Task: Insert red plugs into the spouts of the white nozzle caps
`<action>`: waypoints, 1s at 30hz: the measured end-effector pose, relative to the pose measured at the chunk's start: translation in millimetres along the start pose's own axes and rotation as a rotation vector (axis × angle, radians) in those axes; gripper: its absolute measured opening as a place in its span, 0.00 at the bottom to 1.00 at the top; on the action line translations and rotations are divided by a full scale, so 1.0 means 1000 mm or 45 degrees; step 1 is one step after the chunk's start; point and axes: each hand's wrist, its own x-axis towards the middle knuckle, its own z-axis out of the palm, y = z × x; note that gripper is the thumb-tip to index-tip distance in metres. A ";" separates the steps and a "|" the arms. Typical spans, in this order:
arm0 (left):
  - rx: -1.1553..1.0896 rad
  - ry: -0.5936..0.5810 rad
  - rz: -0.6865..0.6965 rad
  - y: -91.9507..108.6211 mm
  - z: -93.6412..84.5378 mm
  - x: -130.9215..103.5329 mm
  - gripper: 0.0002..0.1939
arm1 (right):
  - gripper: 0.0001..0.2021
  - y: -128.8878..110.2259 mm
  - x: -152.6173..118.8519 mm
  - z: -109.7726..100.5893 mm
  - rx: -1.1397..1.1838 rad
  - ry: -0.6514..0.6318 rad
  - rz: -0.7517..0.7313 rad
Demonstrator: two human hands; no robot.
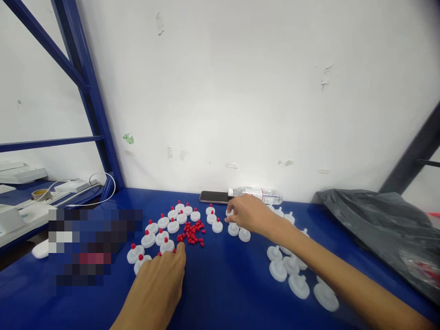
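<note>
On the blue table, several white round caps with red tips [148,239] stand in a cluster at the left. A loose pile of small red pieces [192,233] lies at the middle. My left hand [160,279] is at the near edge of that pile, fingers curled, fingertips mostly hidden by the hand. My right hand [245,211] reaches across to a white cap [230,213] without a visible red tip, its fingers closed around the top. Two more plain white caps [244,235] sit just below it. Several plain white caps [277,270] are spread at the right, partly behind my right forearm.
A dark phone [213,197] and a clear bottle [271,196] lie along the wall. Black plastic sheeting [374,229] covers the right side. White devices and cables [72,185] are at the left, beside a blue metal frame [99,101] and a pixelated area.
</note>
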 end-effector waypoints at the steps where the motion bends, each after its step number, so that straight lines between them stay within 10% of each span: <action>1: 0.001 0.003 -0.001 0.001 0.000 0.000 0.21 | 0.10 0.002 -0.001 -0.002 -0.006 -0.036 0.022; 9: -0.271 0.112 -0.028 0.003 -0.008 0.003 0.18 | 0.03 0.004 -0.010 -0.015 0.100 -0.089 -0.050; 22: -0.780 0.864 0.405 -0.010 -0.016 0.000 0.16 | 0.14 -0.036 -0.038 -0.046 0.502 -0.224 -0.573; 30: -0.712 0.828 0.451 -0.013 -0.020 -0.004 0.18 | 0.16 -0.046 -0.043 -0.046 0.629 -0.208 -0.516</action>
